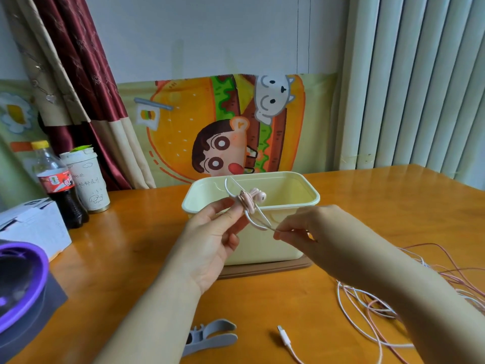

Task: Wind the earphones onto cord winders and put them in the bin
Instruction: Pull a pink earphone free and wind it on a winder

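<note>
Glossy orange wooden table (126, 258): cream plastic bin (262, 248) at twelve o'clock, grey rubbery cord winder (212, 337) at six, tangled pink-white cables (367, 308) at four.

Cola bottle (61, 187), paper cup (88, 182) side by side, desk (118, 258) far-left corner. White box (31, 227) near them, left edge. Cartoon cloth (210, 127) behind far edge.

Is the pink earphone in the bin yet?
Out. The left hand holds the pink earphone up by the bin; right hand pinches its cord.
</note>
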Available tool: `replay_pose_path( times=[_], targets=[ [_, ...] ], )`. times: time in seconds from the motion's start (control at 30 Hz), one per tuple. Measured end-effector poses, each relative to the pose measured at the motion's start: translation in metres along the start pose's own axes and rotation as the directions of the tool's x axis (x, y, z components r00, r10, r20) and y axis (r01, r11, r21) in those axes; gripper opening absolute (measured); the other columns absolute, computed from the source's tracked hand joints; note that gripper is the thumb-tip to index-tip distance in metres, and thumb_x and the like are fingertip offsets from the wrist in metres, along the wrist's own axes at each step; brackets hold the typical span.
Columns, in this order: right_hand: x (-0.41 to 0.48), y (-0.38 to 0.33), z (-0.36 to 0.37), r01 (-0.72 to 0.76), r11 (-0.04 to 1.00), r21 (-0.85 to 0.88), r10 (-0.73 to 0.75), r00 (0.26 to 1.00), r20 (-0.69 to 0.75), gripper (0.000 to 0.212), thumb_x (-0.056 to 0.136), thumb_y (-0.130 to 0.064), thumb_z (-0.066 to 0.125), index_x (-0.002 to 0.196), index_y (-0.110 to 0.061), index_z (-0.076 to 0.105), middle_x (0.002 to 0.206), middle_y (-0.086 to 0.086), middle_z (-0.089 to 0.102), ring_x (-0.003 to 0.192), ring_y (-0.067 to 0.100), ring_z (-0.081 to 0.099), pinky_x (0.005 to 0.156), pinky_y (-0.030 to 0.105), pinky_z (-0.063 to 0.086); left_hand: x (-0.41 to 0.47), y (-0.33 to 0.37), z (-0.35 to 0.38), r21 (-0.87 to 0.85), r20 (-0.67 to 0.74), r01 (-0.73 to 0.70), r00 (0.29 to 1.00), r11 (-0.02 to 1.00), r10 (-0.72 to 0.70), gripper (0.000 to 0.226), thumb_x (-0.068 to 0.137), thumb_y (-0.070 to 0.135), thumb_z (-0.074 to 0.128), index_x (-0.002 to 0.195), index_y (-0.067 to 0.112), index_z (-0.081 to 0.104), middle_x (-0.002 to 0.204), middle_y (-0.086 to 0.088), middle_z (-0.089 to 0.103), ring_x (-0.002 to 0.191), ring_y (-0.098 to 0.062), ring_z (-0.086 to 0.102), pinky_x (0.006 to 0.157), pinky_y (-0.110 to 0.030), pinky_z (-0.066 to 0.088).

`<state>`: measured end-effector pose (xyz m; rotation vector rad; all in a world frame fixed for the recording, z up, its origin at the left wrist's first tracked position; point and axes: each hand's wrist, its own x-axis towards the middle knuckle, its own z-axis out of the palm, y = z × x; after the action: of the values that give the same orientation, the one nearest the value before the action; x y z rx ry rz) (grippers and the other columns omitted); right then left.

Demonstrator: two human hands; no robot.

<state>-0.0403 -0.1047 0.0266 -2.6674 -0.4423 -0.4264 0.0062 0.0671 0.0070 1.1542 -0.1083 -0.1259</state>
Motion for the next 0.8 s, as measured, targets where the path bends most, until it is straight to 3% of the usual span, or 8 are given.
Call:
replay_pose_path(
  times=[0.1, 0.23, 0.37, 0.47, 0.57, 0.67, 0.8],
  targets=[
    [-0.001, -0.001, -0.006, 0.02, 1.0, -0.003, -0.02, 1.0, -0.004, 0.021, 0.095, -0.035, 0.052, 0.105, -0.031, 0.07, 0.093, -0.01, 0.069, 0.081, 0.011, 0.063, 0.075, 0.033, 0.054, 0.0, -0.001, 0.0, -0.024, 0.039, 0.019, 0.999, 1.0, -0.018, 0.043, 0.069, 0.019, 0.067, 0.112, 0.017, 0.067, 0.104, 0.004, 0.074, 0.074, -0.001, 0.066, 0.05, -0.013, 0.036],
    [-0.004, -0.006, -0.014, 0.025, 0.998, 0.049, -0.02, 0.995, -0.101, 0.024, 0.092, -0.038, 0.051, 0.096, -0.028, 0.072, 0.084, -0.01, 0.069, 0.074, 0.006, 0.062, 0.068, 0.027, 0.052, -0.003, -0.004, -0.001, 0.203, 0.08, -0.051, 0.996, 0.978, 0.036, 0.041, 0.068, 0.029, 0.071, 0.108, 0.02, 0.067, 0.099, 0.003, 0.076, 0.081, -0.004, 0.066, 0.056, -0.016, 0.04],
    [-0.003, -0.001, -0.023, 0.0, 0.985, 0.172, 0.049, 0.96, -0.277, 0.02, 0.083, -0.042, 0.058, 0.077, -0.025, 0.068, 0.063, -0.016, 0.058, 0.068, -0.006, 0.055, 0.057, 0.01, 0.043, -0.006, -0.003, -0.001, 0.494, 0.21, -0.147, 0.977, 0.857, 0.047, 0.046, 0.068, 0.043, 0.071, 0.109, 0.023, 0.066, 0.099, 0.005, 0.076, 0.087, -0.006, 0.069, 0.072, -0.028, 0.039],
    [-0.002, 0.003, -0.024, 0.026, 0.974, 0.227, 0.055, 0.937, -0.344, 0.02, 0.075, -0.043, 0.068, 0.067, -0.025, 0.065, 0.056, -0.014, 0.054, 0.063, -0.006, 0.053, 0.053, 0.007, 0.039, -0.01, -0.004, 0.004, 0.566, 0.324, -0.17, 0.946, 0.807, -0.028, 0.037, 0.071, 0.039, 0.071, 0.105, 0.024, 0.069, 0.098, 0.009, 0.073, 0.083, -0.003, 0.067, 0.068, -0.018, 0.042],
    [-0.001, 0.005, -0.022, 0.049, 0.964, 0.263, 0.045, 0.94, -0.339, 0.026, 0.066, -0.05, 0.07, 0.063, -0.026, 0.06, 0.051, -0.013, 0.053, 0.056, -0.002, 0.05, 0.05, 0.01, 0.039, -0.013, -0.004, 0.005, 0.608, 0.404, -0.227, 0.913, 0.761, -0.051, 0.033, 0.073, 0.038, 0.07, 0.103, 0.025, 0.069, 0.103, 0.012, 0.071, 0.088, -0.003, 0.068, 0.071, -0.011, 0.046],
    [0.002, 0.008, -0.02, 0.064, 0.933, 0.353, 0.051, 0.95, -0.309, 0.034, 0.059, -0.055, 0.066, 0.061, -0.022, 0.057, 0.05, -0.017, 0.052, 0.047, 0.001, 0.045, 0.045, 0.011, 0.035, -0.014, 0.0, 0.003, 0.589, 0.448, -0.246, 0.892, 0.77, -0.058, 0.031, 0.072, 0.032, 0.071, 0.101, 0.022, 0.068, 0.103, 0.01, 0.071, 0.094, -0.015, 0.071, 0.082, -0.019, 0.052],
    [0.004, 0.016, -0.015, 0.047, 0.789, 0.612, 0.113, 0.969, -0.22, 0.038, 0.061, -0.055, 0.067, 0.063, -0.017, 0.059, 0.048, -0.01, 0.044, 0.046, 0.002, 0.034, 0.045, 0.012, 0.027, -0.015, 0.007, 0.0, 0.547, 0.484, -0.23, 0.872, 0.805, -0.079, 0.032, 0.075, 0.022, 0.071, 0.105, 0.014, 0.068, 0.106, 0.002, 0.072, 0.094, -0.018, 0.072, 0.081, -0.018, 0.053]
  ],
)
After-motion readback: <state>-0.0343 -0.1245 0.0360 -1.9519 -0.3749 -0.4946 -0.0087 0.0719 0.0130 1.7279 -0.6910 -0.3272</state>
